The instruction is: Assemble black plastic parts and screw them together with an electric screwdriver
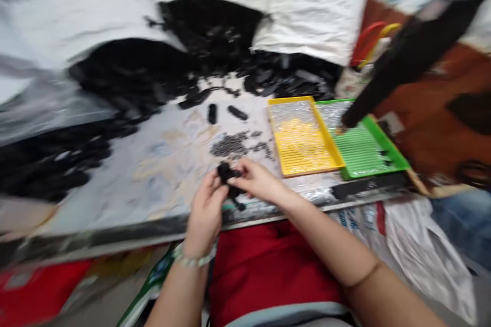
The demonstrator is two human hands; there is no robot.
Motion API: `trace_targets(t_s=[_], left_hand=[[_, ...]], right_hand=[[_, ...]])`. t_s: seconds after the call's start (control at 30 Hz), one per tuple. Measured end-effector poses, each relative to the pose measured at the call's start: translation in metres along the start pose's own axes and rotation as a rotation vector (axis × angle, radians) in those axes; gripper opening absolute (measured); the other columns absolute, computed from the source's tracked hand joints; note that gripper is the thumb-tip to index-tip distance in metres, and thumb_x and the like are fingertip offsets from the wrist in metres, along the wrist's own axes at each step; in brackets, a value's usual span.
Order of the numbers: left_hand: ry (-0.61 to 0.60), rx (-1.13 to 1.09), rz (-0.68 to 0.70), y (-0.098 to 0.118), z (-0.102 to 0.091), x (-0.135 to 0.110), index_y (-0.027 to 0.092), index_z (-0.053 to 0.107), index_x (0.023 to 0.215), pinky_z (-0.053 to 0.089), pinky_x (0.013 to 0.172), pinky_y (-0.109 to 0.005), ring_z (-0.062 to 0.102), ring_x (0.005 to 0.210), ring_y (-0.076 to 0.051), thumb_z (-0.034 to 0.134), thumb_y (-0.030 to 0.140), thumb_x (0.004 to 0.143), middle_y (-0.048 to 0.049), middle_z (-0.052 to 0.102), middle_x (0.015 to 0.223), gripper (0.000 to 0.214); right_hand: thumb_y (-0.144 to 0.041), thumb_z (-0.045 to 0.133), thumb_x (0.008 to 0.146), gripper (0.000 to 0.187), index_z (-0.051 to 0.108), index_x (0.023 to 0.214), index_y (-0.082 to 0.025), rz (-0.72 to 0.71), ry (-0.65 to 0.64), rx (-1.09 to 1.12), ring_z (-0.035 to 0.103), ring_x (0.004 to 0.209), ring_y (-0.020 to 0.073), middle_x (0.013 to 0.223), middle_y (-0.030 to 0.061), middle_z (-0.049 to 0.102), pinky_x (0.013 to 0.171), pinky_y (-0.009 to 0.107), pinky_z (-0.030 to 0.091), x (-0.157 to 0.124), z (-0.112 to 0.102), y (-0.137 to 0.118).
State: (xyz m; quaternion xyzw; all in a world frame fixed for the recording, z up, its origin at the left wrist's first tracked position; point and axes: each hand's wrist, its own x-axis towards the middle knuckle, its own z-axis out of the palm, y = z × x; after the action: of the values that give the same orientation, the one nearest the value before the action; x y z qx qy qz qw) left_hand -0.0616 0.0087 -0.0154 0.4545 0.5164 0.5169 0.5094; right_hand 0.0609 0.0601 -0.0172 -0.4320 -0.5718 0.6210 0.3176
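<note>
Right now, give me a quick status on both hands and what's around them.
Left hand and right hand on small black piece. Small dark bits just beyond. Yellow tray, green tray off right, not blocking.

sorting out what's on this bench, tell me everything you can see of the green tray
The green tray is a shallow rectangular tray, plastic by its look, with a raised green rim and slotted grid floor; a silvery sheet covers its far part. It lies flat on the foil-like bench top, beside the yellow tray. A few small black pieces rest near its right end. A dark blurred object, possibly a sleeve, reaches over its far left corner.
</note>
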Motion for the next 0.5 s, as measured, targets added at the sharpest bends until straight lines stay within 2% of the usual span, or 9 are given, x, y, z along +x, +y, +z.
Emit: trace_targets(t_s=[0.1, 0.23, 0.33, 0.4, 0.5], left_hand=[[0.112, -0.122, -0.042, -0.007, -0.008, 0.010, 0.019, 0.056, 0.104, 0.048, 0.089, -0.031, 0.063, 0.094, -0.017, 0.062, 0.033, 0.080, -0.0051, 0.067, 0.098, 0.028], [0.167, -0.215, -0.052, -0.003, 0.000, 0.013, 0.017, 0.057, 0.095, 0.050, 0.081, -0.027, 0.064, 0.083, -0.014, 0.064, 0.029, 0.079, -0.0032, 0.067, 0.088, 0.022], [0.210, -0.266, -0.070, 0.000, 0.001, 0.012, 0.017, 0.055, 0.095, 0.051, 0.075, -0.026, 0.063, 0.078, -0.013, 0.064, 0.030, 0.078, -0.0030, 0.066, 0.087, 0.023], [0.235, -0.333, -0.084, 0.000, -0.002, 0.012, 0.017, 0.052, 0.096, 0.052, 0.074, -0.027, 0.064, 0.078, -0.013, 0.064, 0.030, 0.078, -0.0036, 0.065, 0.090, 0.025], [0.260, -0.430, -0.101, 0.002, -0.005, 0.013, 0.018, 0.048, 0.098, 0.054, 0.076, -0.031, 0.066, 0.080, -0.014, 0.064, 0.028, 0.078, -0.0049, 0.065, 0.097, 0.027]], right_hand=[[-0.033, 0.058, 0.075, 0.025, 0.035, 0.075, -0.022, 0.026, -0.027, 0.004, 0.038, 0.043, 0.0047, 0.060, -0.0091, 0.040, 0.036, 0.016, 0.033, 0.005, 0.003, -0.001], [-0.031, 0.057, 0.076, 0.022, 0.036, 0.076, -0.022, 0.003, -0.009, -0.088, 0.038, 0.042, 0.0047, 0.058, -0.0093, 0.040, 0.038, 0.016, 0.033, -0.001, 0.006, -0.013], [-0.034, 0.052, 0.081, 0.017, 0.040, 0.080, -0.022, 0.000, -0.017, -0.065, 0.042, 0.044, 0.0063, 0.062, -0.0073, 0.043, 0.040, 0.019, 0.036, -0.008, 0.006, -0.016], [-0.035, 0.052, 0.083, 0.016, 0.044, 0.084, -0.022, -0.109, 0.026, -0.137, 0.047, 0.053, 0.0080, 0.072, -0.0032, 0.048, 0.046, 0.021, 0.041, -0.016, 0.004, -0.013], [-0.032, 0.057, 0.083, 0.019, 0.051, 0.097, -0.021, -0.369, 0.097, -0.434, 0.048, 0.066, 0.0110, 0.083, 0.0018, 0.050, 0.056, 0.024, 0.044, -0.033, 0.003, -0.003]])
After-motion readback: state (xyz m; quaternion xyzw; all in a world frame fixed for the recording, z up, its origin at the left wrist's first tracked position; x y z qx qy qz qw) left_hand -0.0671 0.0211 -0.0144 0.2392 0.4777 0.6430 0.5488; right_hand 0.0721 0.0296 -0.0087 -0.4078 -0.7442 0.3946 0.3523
